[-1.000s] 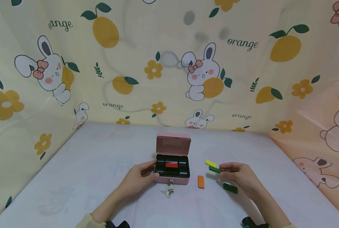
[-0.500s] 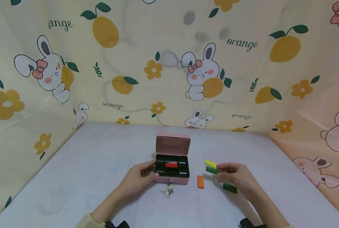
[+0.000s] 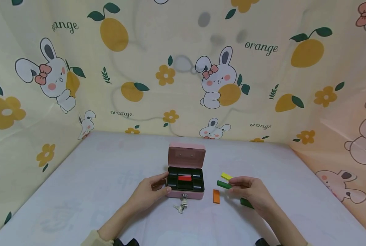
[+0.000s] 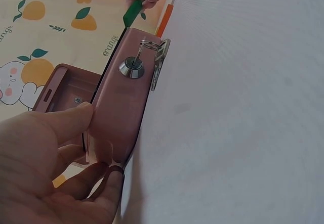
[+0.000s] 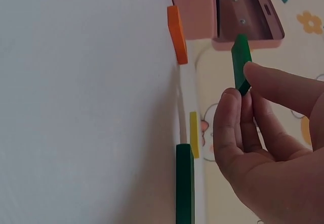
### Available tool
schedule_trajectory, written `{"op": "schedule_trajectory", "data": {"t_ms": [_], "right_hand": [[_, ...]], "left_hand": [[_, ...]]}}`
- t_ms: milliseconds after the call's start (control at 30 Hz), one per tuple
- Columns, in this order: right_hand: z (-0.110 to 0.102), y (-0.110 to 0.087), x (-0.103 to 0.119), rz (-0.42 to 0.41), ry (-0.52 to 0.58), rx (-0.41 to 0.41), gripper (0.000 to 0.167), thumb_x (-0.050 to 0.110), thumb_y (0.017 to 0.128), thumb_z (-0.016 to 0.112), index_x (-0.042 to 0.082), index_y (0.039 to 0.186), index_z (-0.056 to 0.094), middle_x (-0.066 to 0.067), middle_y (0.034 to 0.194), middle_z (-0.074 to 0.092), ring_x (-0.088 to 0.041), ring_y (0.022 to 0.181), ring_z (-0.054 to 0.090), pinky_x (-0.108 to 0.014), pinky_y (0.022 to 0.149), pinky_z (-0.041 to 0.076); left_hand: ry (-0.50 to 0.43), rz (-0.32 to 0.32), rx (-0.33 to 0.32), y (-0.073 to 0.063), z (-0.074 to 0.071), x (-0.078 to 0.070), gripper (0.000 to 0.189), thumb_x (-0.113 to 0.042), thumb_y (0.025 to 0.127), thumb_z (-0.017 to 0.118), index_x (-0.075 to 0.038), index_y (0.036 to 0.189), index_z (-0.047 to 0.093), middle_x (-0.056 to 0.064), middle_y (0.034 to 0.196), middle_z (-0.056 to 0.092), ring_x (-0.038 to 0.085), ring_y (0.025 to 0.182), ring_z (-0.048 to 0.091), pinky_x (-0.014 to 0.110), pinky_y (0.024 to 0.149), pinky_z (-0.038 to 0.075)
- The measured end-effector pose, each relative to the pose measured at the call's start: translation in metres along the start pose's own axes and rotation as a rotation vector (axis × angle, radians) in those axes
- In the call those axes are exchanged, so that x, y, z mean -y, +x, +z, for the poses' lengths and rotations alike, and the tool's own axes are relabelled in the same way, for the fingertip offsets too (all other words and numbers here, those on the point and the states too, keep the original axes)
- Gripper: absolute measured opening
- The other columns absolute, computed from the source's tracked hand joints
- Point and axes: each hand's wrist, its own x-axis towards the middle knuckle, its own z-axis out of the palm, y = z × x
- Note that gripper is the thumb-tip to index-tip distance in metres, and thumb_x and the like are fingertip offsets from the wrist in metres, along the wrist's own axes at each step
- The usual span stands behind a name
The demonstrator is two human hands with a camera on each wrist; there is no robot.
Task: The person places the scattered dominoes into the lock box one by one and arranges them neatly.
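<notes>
A small pink cash box [image 3: 184, 194] stands with its lid [image 3: 186, 157] raised. Its black tray [image 3: 198, 183] has compartments, and a red block [image 3: 185, 178] lies in a middle one. My left hand [image 3: 148, 193] grips the box's left side, thumb on the front corner. To the right of the box, my right hand [image 3: 252, 193] pinches a green block [image 3: 223, 184] between thumb and fingers, raised off the table. In the left wrist view, keys [image 4: 160, 64] hang from a ring at the lock [image 4: 132, 67] on the box's front.
An orange block [image 3: 216, 196] lies right of the box. Behind the right hand is a yellow block [image 3: 226, 176], and a dark green block [image 3: 246, 203] lies partly hidden by that hand. A patterned cloth [image 3: 146, 68] rises behind the white table [image 3: 115, 164].
My right hand has moved left toward the box, carrying the green block with it. The left hand and the box look the same.
</notes>
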Motion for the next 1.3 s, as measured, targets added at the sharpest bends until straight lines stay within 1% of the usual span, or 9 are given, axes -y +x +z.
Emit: {"op": "schedule_trajectory", "data": {"t_ms": [133,333,467,600,700,800,1067,1300], "right_hand": [[0.005,-0.001,0.001,-0.007,-0.007,-0.013,0.036,0.005,0.081,0.08,-0.002,0.115,0.069,-0.009,0.107,0.069,-0.022,0.097,0.062,-0.028,0.082,0.053],[0.013,-0.005,0.005,-0.017,0.031,-0.012,0.038,-0.001,0.081,0.078,-0.006,0.117,0.067,-0.011,0.109,0.069,-0.023,0.096,0.063,-0.026,0.083,0.055],[0.018,-0.007,0.007,-0.021,0.046,-0.022,0.037,-0.003,0.081,0.078,-0.006,0.116,0.067,-0.011,0.108,0.069,-0.024,0.096,0.064,-0.025,0.083,0.056],[0.022,-0.008,0.007,-0.038,0.074,-0.01,0.037,-0.002,0.08,0.079,-0.006,0.115,0.067,-0.012,0.107,0.069,-0.025,0.095,0.065,-0.025,0.082,0.056],[0.025,-0.009,0.007,-0.055,0.095,0.007,0.038,-0.002,0.079,0.08,-0.007,0.114,0.067,-0.013,0.106,0.069,-0.025,0.096,0.066,-0.025,0.082,0.056],[0.028,-0.011,0.008,-0.076,0.107,0.007,0.037,-0.004,0.078,0.08,-0.008,0.113,0.067,-0.013,0.107,0.069,-0.025,0.096,0.065,-0.024,0.082,0.056],[0.029,-0.015,0.014,-0.08,0.128,0.027,0.038,-0.005,0.08,0.078,-0.008,0.115,0.066,-0.014,0.108,0.069,-0.026,0.097,0.065,-0.026,0.084,0.057],[0.028,-0.016,0.015,-0.088,0.158,0.025,0.037,-0.005,0.08,0.078,-0.007,0.115,0.066,-0.014,0.109,0.068,-0.025,0.096,0.065,-0.027,0.084,0.057]], "left_hand": [[0.015,-0.004,0.007,0.0,0.0,0.001,0.061,-0.023,0.091,0.073,-0.003,0.144,0.049,0.015,0.139,0.054,0.03,0.128,0.05,0.038,0.104,0.043],[-0.014,0.012,0.004,-0.001,0.0,0.001,0.062,-0.022,0.091,0.074,-0.002,0.144,0.049,0.017,0.139,0.054,0.031,0.128,0.05,0.04,0.105,0.043],[-0.033,0.021,0.001,-0.001,-0.001,0.0,0.062,-0.022,0.091,0.074,-0.001,0.143,0.049,0.018,0.139,0.053,0.032,0.127,0.05,0.041,0.105,0.043],[-0.046,0.022,0.004,-0.002,0.0,0.0,0.062,-0.021,0.09,0.074,0.0,0.143,0.048,0.018,0.139,0.053,0.032,0.128,0.05,0.041,0.106,0.042],[-0.044,0.022,0.004,-0.001,0.0,0.002,0.062,-0.021,0.09,0.074,0.0,0.143,0.049,0.018,0.139,0.053,0.032,0.128,0.05,0.041,0.106,0.042],[-0.035,0.021,-0.002,-0.001,-0.001,0.002,0.062,-0.022,0.09,0.074,-0.001,0.143,0.049,0.018,0.139,0.053,0.032,0.128,0.05,0.041,0.106,0.042],[-0.043,0.019,-0.005,0.0,-0.001,0.001,0.062,-0.021,0.09,0.075,-0.001,0.143,0.05,0.017,0.139,0.054,0.032,0.127,0.051,0.041,0.105,0.043],[-0.04,0.018,-0.001,0.001,0.0,0.001,0.062,-0.021,0.09,0.074,-0.001,0.143,0.05,0.018,0.138,0.054,0.032,0.127,0.051,0.041,0.105,0.043]]}}
